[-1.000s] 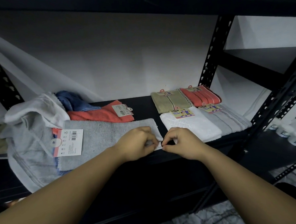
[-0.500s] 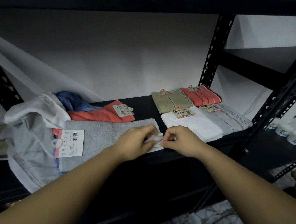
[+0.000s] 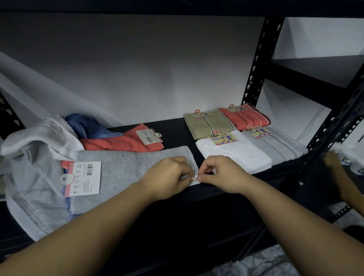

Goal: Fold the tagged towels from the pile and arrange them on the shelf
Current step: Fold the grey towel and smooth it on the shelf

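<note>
A grey towel (image 3: 124,168) lies spread along the front of the black shelf (image 3: 173,131), its white and pink tag (image 3: 83,179) at the left end. My left hand (image 3: 166,176) and my right hand (image 3: 221,174) meet at the towel's right front corner, and both pinch a small white bit there. Behind the grey towel sits the pile: a white towel (image 3: 42,136), a blue towel (image 3: 87,125) and a coral towel (image 3: 121,143) with a tag. At the right lie folded tagged towels: olive (image 3: 207,125), coral (image 3: 245,118), white (image 3: 233,154), grey striped (image 3: 282,146).
A black perforated upright (image 3: 255,61) stands behind the folded towels, another (image 3: 342,123) at the front right. Another person's hand (image 3: 333,164) reaches in beyond that post at the right edge. A light grey striped towel (image 3: 34,197) hangs over the shelf's front left edge.
My two hands have closed in on each other at the grey towel's right corner and shifted slightly. Another person's hand has come into view at the right.
</note>
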